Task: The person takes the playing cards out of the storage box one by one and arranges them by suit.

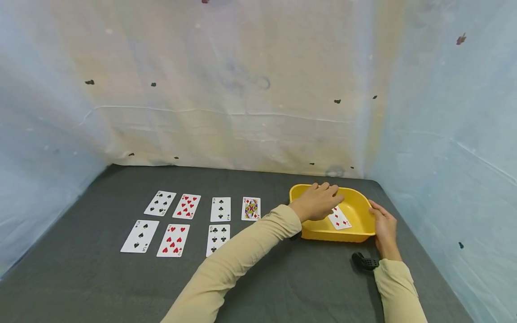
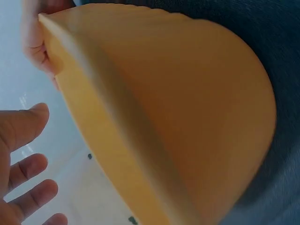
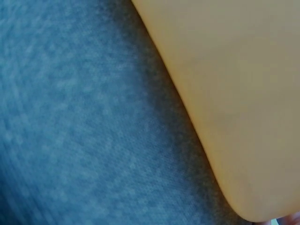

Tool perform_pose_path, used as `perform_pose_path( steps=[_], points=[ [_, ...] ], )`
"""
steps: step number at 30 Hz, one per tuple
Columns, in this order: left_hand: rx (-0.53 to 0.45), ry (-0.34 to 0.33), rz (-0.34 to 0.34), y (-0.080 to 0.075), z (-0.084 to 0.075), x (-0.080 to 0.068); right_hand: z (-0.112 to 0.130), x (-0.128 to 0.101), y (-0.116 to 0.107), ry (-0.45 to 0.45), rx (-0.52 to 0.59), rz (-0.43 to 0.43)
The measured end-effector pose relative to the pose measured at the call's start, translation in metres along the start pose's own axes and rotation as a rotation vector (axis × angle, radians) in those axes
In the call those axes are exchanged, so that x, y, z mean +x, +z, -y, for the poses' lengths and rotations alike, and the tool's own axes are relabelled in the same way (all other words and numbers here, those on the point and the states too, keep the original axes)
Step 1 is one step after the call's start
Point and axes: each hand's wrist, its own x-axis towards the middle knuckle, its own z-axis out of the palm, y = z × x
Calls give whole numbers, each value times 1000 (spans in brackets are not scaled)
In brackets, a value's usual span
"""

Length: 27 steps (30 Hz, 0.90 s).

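Note:
A yellow plastic tray point(image 1: 361, 213) stands on the right part of the dark cloth. Inside it lies a diamonds playing card point(image 1: 340, 220), partly covered from view by my left hand point(image 1: 317, 202). That hand is over the tray's left half; in the left wrist view its thumb point(image 2: 26, 126) and fingers are spread apart with nothing between them. My right hand point(image 1: 385, 229) grips the tray's right end by the rim. The right wrist view shows mostly the tray's outer wall point(image 3: 248, 103) and the cloth, with fingertips at the bottom corner.
Left of the tray, playing cards lie face up in two rows, among them a three of spades point(image 1: 140, 236), a seven of hearts point(image 1: 173, 241), a six of clubs point(image 1: 218, 237) partly behind my left sleeve, and a diamonds face card point(image 1: 251, 209). Pale sheets point(image 1: 242, 89) hang around the table.

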Motion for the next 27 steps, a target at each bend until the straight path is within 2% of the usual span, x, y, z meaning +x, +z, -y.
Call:
perform_pose_path(
  steps=[5,10,16,19,27],
  points=[
    [-4,-15,18,13,-8,15,1,-2,-1,-2,27,4],
    [-5,7,104,18,-15,24,1,-4,1,-14,20,-7],
    [17,26,196,18,-23,30,-2,-2,3,-24,17,-35],
    [-15,25,239,19,-26,33,-2,-1,2,-22,-9,-20],
    [-40,-25,290,20,-35,34,-2,0,1,-23,-9,-22]
  ],
)
